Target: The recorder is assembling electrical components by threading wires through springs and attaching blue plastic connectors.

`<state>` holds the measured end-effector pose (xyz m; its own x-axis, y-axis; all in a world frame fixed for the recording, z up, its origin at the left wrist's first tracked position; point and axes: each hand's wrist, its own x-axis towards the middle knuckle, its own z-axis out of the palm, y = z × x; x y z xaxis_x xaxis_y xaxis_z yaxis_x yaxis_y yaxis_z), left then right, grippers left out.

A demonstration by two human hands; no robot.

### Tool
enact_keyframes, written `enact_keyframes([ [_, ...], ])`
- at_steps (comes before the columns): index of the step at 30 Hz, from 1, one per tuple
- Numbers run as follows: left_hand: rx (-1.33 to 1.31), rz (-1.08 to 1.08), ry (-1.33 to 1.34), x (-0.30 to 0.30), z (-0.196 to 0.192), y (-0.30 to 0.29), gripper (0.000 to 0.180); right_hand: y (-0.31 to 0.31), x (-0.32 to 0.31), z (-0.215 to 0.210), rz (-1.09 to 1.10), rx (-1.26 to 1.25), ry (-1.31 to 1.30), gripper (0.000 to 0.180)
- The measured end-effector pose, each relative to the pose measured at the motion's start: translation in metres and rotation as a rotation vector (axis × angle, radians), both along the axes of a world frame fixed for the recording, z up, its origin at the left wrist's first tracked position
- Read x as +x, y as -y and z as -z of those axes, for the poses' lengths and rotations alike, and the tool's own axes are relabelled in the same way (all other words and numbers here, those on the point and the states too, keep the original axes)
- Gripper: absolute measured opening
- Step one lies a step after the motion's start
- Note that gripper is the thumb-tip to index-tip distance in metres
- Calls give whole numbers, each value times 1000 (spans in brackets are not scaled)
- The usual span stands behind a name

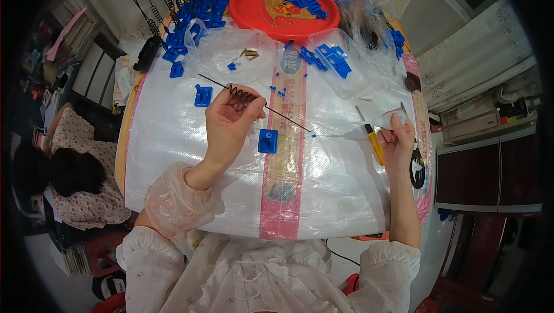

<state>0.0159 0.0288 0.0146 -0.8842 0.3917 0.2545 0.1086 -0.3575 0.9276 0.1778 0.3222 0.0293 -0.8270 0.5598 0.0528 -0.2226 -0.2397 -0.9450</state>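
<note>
the left hand [226,125] grips a thin black rod with a spring coil [241,94], thumb and fingers closed around it by the coil. the rod slants above the tabletop [128,120], its lower end close to a tiny blue piece [314,135]; whether they touch i cannot tell. the right hand [397,143] pinches a small whitish item [393,119] at the right side, too washed out to name.

just below the rod lies a blue square base with a round peg [268,141]; a second blue base [202,96] lies left of the left hand. brass-coloured pins [250,54] rest on clear plastic film, and blue plastic parts [333,58] lie at a clear plastic tray [344,85].

the white woven sheet [334,203] over the tabletop carries a red and yellow band [281,212] printed with characters and a blue oval mark [290,60] bearing lettering. a red basin [241,16] at the back has a yellow and red printed picture inside, partly under blue pieces. a yellow-and-black screwdriver [375,144] lies just left of the right hand.
</note>
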Motion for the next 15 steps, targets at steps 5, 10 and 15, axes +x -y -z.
enact_keyframes([
  [5, 11, 6, 9, -1, 0, 1, 13, -2, 0, 2, -14, 12, -5, 20],
  [10, -6, -9, 5, 0, 0, 0, 9, -3, 0, 2, -25, 7, -14, 21],
  [15, -3, -7, 5, 0, -1, 0, 8, -2, 0, 1, -30, 3, -1, 20],
])
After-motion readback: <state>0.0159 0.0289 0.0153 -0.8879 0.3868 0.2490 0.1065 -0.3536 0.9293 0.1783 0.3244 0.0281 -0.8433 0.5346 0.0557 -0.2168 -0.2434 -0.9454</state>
